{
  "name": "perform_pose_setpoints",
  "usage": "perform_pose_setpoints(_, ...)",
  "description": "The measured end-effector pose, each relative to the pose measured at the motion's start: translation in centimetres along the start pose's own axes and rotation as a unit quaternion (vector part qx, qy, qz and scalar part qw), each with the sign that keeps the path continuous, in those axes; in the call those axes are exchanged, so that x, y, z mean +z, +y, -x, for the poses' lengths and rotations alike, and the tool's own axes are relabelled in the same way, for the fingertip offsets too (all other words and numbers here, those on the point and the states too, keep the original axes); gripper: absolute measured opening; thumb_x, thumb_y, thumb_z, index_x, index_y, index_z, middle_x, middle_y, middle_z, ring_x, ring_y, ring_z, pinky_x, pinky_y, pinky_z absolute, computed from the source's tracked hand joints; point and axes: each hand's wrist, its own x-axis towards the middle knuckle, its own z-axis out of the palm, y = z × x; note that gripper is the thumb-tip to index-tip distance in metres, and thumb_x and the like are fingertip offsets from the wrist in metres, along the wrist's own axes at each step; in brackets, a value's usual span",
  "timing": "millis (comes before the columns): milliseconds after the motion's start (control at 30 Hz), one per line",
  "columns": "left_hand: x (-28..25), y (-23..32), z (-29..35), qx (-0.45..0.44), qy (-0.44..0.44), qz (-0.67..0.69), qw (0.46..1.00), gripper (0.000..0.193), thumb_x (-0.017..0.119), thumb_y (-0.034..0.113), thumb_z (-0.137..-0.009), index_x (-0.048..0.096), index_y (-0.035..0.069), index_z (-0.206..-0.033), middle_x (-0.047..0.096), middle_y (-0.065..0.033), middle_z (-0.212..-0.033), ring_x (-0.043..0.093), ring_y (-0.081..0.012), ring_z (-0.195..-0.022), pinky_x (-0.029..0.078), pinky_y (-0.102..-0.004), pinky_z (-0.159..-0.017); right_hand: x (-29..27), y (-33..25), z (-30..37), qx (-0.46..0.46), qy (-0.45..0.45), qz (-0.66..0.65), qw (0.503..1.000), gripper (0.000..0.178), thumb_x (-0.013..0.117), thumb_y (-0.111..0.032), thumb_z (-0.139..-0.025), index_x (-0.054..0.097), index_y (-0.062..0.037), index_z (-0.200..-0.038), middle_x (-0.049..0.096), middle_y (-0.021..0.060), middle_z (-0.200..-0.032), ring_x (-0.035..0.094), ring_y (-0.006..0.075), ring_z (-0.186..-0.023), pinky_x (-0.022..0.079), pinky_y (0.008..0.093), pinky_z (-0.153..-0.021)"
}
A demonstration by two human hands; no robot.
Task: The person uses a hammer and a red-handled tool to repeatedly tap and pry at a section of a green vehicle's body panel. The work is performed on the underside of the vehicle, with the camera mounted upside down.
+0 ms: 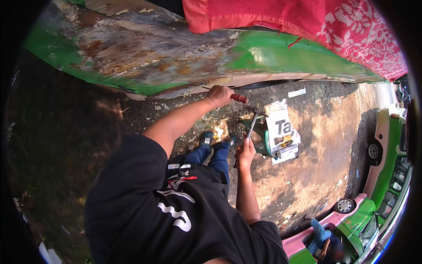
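My left hand (220, 96) grips a red-handled chisel or screwdriver (239, 98) close under the lower edge of a green vehicle panel (259, 55). A thin metal shaft shows past the fist, pointing left toward that edge; I cannot tell whether its tip touches. In my right hand (246, 154) is a hammer (252, 125), closed in the fingers by its handle. The hammer's head is right by the butt of the red handle; contact between them is unclear. Much of the panel's paint is gone, leaving a rough brown and grey patch (149, 55).
Red patterned cloth (360, 31) drapes over the panel. Beside my feet, a green stand (263, 136) adjoins a white printed sheet (278, 119) holding a metal cylinder (288, 152). Pink-and-green vehicles (382, 163) stand at right, where another person (323, 237) sits low.
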Motion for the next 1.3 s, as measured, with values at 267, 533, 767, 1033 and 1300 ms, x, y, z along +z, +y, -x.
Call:
perform_pose_setpoints(267, 0.3, 0.0, 0.2, 0.011, -0.015, -0.03, 0.999, 0.009, 0.066, 0.021, -0.078, 0.069, 0.013, -0.082, 0.07, -0.008, -0.082, 0.068, -0.0305, -0.079, 0.053, -0.0446, -0.07, 0.0, -1.6, -0.1, -0.04, 0.024, 0.022, 0.999, 0.032, 0.05, -0.03, -0.103, 0.06, -0.0069, -0.124, 0.032, -0.0082, -0.059, 0.03, 0.0014, -0.044, 0.023, 0.0192, -0.037)
perform_pose_setpoints(533, 0.1, -0.3, 0.1, 0.01, -0.028, -0.031, 0.999, 0.015, 0.065, 0.027, -0.08, 0.07, 0.014, -0.084, 0.071, -0.0102, -0.084, 0.07, -0.0311, -0.08, 0.055, -0.0446, -0.072, 0.7, -0.8, -1.0, -0.045, 0.008, 0.039, 0.998, 0.031, 0.049, -0.035, -0.103, 0.061, -0.0119, -0.119, 0.031, -0.0075, -0.057, 0.027, 0.003, -0.04, 0.02, 0.022, -0.036)
perform_pose_setpoints(767, 0.4, 0.0, 0.0, -0.014, -0.032, -0.022, 0.999, 0.016, 0.063, 0.026, -0.081, 0.071, 0.014, -0.086, 0.071, -0.0105, -0.084, 0.069, -0.031, -0.081, 0.054, -0.0452, -0.072, 0.4, -3.4, 0.5, -0.095, 0.089, -0.078, 0.989, 0.03, 0.048, -0.029, -0.104, 0.058, -0.0105, -0.125, 0.031, -0.0088, -0.06, 0.031, 0.0012, -0.044, 0.023, 0.0193, -0.036)
perform_pose_setpoints(1033, 0.0, 0.1, 0.3, -0.01, -0.043, -0.019, 0.999, 0.013, 0.061, 0.021, -0.08, 0.07, 0.014, -0.087, 0.071, -0.0104, -0.084, 0.069, -0.0306, -0.082, 0.054, -0.0447, -0.072, 0.3, -4.6, 0.6, -0.106, 0.053, -0.094, 0.989, 0.032, 0.048, -0.03, -0.104, 0.06, -0.0065, -0.123, 0.034, -0.0089, -0.059, 0.032, 0.0015, -0.044, 0.024, 0.0198, -0.038)
perform_pose_setpoints(1300, 0.2, -0.5, 1.5, 0.021, -0.006, 0.013, 1.0, 0.01, 0.062, 0.014, -0.077, 0.069, 0.012, -0.083, 0.069, -0.01, -0.081, 0.067, -0.0315, -0.081, 0.052, -0.0447, -0.073, -2.1, -3.5, 0.0, -0.03, 0.031, 0.018, 0.999, 0.031, 0.05, -0.031, -0.103, 0.06, -0.0081, -0.122, 0.033, -0.0092, -0.058, 0.03, 0.0013, -0.042, 0.023, 0.0197, -0.035)
